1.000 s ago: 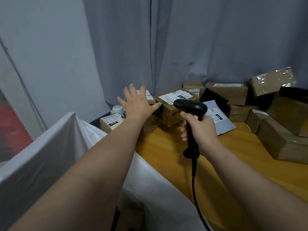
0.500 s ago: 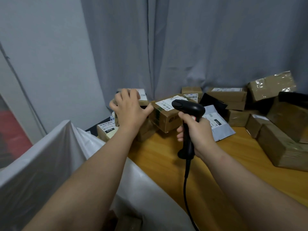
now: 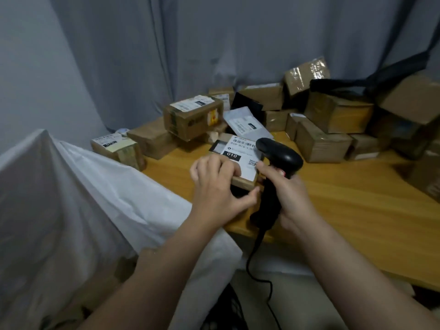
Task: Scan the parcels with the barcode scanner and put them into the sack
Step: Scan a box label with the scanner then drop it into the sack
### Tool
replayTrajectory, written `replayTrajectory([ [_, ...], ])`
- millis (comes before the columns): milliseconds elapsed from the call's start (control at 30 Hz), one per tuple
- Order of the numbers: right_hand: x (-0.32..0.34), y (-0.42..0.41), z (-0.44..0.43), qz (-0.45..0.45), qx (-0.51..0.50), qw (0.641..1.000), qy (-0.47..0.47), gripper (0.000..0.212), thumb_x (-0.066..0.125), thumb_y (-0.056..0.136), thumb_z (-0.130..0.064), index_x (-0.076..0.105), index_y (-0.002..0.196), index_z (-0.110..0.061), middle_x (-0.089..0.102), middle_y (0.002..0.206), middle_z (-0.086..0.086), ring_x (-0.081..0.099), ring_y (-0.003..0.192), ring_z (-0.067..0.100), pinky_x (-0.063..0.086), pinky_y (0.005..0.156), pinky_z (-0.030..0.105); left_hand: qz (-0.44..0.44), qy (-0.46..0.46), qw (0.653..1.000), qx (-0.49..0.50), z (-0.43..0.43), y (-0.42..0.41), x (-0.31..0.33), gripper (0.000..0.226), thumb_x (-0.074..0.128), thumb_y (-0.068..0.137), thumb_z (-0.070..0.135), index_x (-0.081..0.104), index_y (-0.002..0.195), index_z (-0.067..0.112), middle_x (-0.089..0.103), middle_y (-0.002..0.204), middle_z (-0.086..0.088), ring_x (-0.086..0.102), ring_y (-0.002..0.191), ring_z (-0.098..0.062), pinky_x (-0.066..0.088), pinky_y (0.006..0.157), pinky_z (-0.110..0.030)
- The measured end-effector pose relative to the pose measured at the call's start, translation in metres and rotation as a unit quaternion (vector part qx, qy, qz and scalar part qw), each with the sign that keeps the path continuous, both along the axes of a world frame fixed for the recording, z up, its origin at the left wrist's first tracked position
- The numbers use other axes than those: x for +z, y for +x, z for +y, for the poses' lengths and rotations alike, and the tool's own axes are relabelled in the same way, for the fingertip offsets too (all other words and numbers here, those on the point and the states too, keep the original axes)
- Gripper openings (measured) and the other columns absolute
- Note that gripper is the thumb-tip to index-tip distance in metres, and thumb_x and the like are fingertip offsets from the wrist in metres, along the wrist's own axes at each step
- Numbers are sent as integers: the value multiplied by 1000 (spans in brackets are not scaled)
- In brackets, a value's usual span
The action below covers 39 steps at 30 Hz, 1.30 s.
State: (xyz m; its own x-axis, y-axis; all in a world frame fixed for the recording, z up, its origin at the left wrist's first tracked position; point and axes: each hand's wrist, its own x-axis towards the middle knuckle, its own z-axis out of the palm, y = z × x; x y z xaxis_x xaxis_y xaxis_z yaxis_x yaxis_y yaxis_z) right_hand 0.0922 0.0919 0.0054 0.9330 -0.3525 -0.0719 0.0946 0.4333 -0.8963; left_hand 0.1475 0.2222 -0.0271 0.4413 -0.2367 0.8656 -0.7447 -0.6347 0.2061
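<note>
Room: grey curtain (image 3: 238, 44) across the far side, plain wall (image 3: 28, 67) on the left. Wooden worktop (image 3: 345, 198) runs from centre to the right, bare wood on its near right part.

Task parcel (image 3: 240, 160): small flat cardboard box, white label up, "010" in a black block. It sits at the near left part of the worktop. Can't tell if it rests on the wood or is lifted slightly.

Left hand (image 3: 214, 184): fingers curled over the parcel's left edge, thumb against its near edge, so it grips the box.

Right hand (image 3: 289, 196): fingers wrapped round the grip of the black barcode scanner (image 3: 278, 154). The scanner head is at the label's right edge, just beside the QR code. Its cable (image 3: 258, 258) drops off the near edge of the worktop.

Sack (image 3: 83, 186): white, mouth held up on the left, fabric draped against the near left edge of the worktop. Brown shapes low inside it, too blurred to identify.

Far side of the worktop is stacked:
- labelled box (image 3: 114, 148) far left, touching the sack
- larger taped box (image 3: 192, 117) tilted on top of others
- grey mailer (image 3: 247, 125) with a black mailer (image 3: 248, 106) behind it
- shiny taped box (image 3: 307, 76) leaning on the curtain
- black bag (image 3: 345, 84) on the right-hand cartons
- tape roll (image 3: 122, 131) behind the labelled box, mostly hidden
</note>
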Motion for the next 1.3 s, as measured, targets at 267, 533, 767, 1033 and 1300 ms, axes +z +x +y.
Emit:
replayTrajectory([
  [267, -29, -73, -61, 38, -104, 994, 0, 31, 70, 82, 0, 67, 112, -6, 74, 99, 15, 73, 87, 29, 60, 75, 43, 124, 13, 982, -144, -74, -53, -27, 38, 54, 81, 54, 50, 86, 16, 45, 91, 3, 38, 92, -13, 33, 86, -36],
  [533, -41, -97, -65, -8, -121, 992, -43, 24, 70, 83, 1, 67, 98, -18, 76, 85, -2, 73, 78, 12, 60, 66, 26, 401, -318, 843, -164, -78, -65, 4, 33, 61, 91, 21, 45, 120, 24, 40, 127, 1, 52, 107, -8, 48, 88, -19],
  [767, -53, -106, -58, -57, -120, 978, -163, 33, 73, 81, 2, 65, 110, -10, 71, 93, -8, 66, 85, -3, 51, 77, 12, 653, -267, 663, -250, -52, -60, 7, 38, 53, 91, 26, 42, 128, 28, 69, 106, -8, 67, 89, -25, 52, 68, -34],
  [1033, -34, -98, -71, -79, -141, 939, -303, 33, 77, 79, -8, 64, 108, -16, 66, 93, -13, 62, 84, -7, 46, 68, 6, 560, -241, 742, -279, -35, -60, 4, 93, 75, 80, 10, 17, 142, 48, 61, 119, -12, 65, 103, -24, 58, 76, -34],
  [1300, -42, -107, -83, -49, -167, 892, -418, 37, 76, 81, -25, 51, 55, -20, 44, 43, -14, 42, 46, 2, 31, 50, 18, 499, -237, 776, -306, -50, -57, -11, 99, 74, 80, 8, 13, 148, 47, 41, 133, 2, 42, 132, -23, 49, 97, -37],
])
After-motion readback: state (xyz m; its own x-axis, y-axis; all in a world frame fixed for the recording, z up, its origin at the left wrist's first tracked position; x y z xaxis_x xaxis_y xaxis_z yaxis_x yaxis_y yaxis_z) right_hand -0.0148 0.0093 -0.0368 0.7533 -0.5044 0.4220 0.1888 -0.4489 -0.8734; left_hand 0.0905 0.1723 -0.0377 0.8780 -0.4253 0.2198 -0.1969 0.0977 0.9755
